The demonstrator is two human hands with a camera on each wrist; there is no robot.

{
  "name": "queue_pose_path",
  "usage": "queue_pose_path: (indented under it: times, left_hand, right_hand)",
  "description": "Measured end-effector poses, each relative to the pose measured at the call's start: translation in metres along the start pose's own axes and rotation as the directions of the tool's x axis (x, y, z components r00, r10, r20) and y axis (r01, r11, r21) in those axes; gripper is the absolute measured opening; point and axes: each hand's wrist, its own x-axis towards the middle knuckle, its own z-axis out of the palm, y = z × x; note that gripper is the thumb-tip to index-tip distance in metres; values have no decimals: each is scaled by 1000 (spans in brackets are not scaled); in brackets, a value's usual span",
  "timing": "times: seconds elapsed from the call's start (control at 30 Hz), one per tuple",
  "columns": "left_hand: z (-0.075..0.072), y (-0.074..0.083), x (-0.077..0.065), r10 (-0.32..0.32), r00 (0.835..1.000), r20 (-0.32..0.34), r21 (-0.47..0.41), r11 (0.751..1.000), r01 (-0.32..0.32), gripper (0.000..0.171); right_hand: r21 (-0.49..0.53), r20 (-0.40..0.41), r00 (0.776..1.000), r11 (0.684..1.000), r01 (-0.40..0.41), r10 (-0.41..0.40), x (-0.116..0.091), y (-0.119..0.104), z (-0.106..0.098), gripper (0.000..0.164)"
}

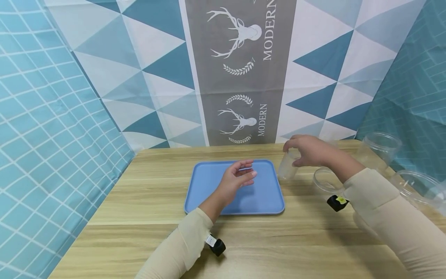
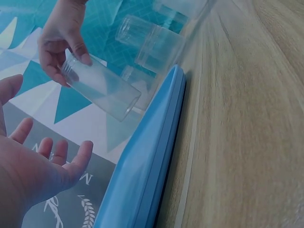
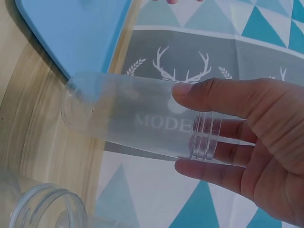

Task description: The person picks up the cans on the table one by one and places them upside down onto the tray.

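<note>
Right hand: the right hand [image 1: 310,150] grips a clear plastic jar [image 1: 287,167] at its threaded neck, thumb on one side and fingers on the other.
Gripped jar: it is slim and tilted, its base pointing down and toward the left; it sits beside the tray's right edge, nearer the tray's far right corner than its near right one. Whether its base touches the desk, I cannot tell.
Left hand: the left hand [image 1: 237,178] holds nothing; its fingers are spread and slightly bent, above the right half of the tray.
Tray: the blue rectangular tray [image 1: 203,190], with rounded corners and a raised rim, lies flat near the middle of the desk's far edge.
Jar by the right forearm: a clear round jar [image 1: 327,181] stands on the desk, right of the gripped one.
Jars at the desk's right edge: a tall clear jar [image 1: 379,153] stands by the far right corner; a wide clear jar [image 1: 414,188] is nearer the person.
Desk: the wood-grain desk [image 1: 139,205] runs up to the patterned backdrop [image 1: 240,85] at its far edge.
Backdrop: it bears blue and white triangles and a gray strip with white deer heads and "MODERN".
Sleeves: both are cream, each with a black device at the wrist.
</note>
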Motion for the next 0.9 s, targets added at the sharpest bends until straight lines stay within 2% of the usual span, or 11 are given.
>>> queue_pose_path:
  times: [0.3, 0.6, 0.9]
  left_hand:
    - [2, 0, -2, 7, 1000, -3, -17, 1000, -7, 46]
    - [2, -2, -3, -16, 1000, 20, -31, 999, 17, 48]
    - [3, -8, -4, -21, 999, 24, -88, 996, 23, 48]
  right_hand:
    - [43, -36, 999, 998, 38, -36, -8, -6, -7, 40]
    - [57, -61, 995, 995, 78, -74, -15, -8, -13, 41]
    - [131, -85, 996, 991, 40, -29, -22, -16, -19, 41]
